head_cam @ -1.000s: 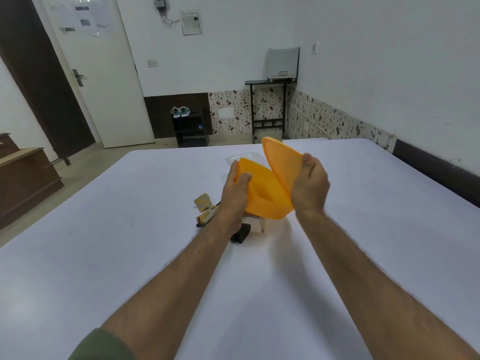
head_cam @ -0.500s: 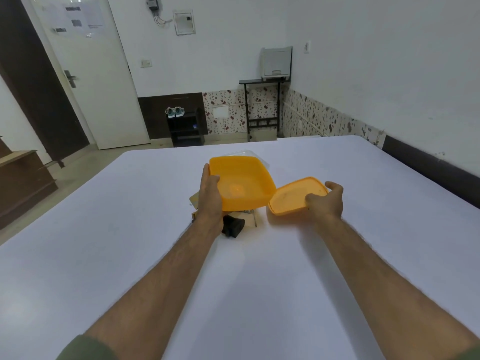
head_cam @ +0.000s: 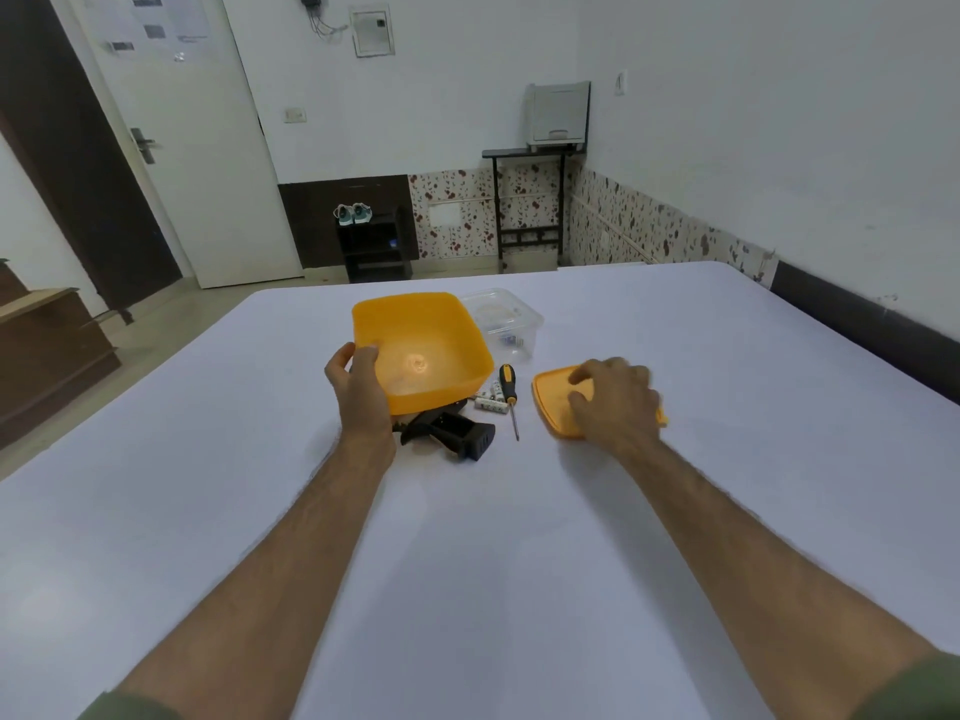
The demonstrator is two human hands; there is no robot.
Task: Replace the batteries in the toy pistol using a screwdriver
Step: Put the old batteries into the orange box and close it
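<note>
My left hand (head_cam: 358, 387) grips the near left rim of an orange plastic box (head_cam: 422, 350), held just above the table and tilted toward me. Below it lies the black toy pistol (head_cam: 451, 431), partly hidden by the box. White batteries (head_cam: 491, 404) lie beside it, and a screwdriver (head_cam: 509, 394) with a yellow and black handle points toward me. My right hand (head_cam: 613, 400) rests on the orange lid (head_cam: 553, 405), which lies flat on the table; its fingers are blurred.
A clear plastic box (head_cam: 506, 320) with small items inside stands behind the orange box. All of it sits on a wide white table (head_cam: 467, 537). The wall runs along the right, and a door and furniture lie beyond the far edge.
My right hand has laid the lid flat on the table. My left hand has lifted the orange box up and back, which uncovers the pistol, the batteries and the screwdriver.
</note>
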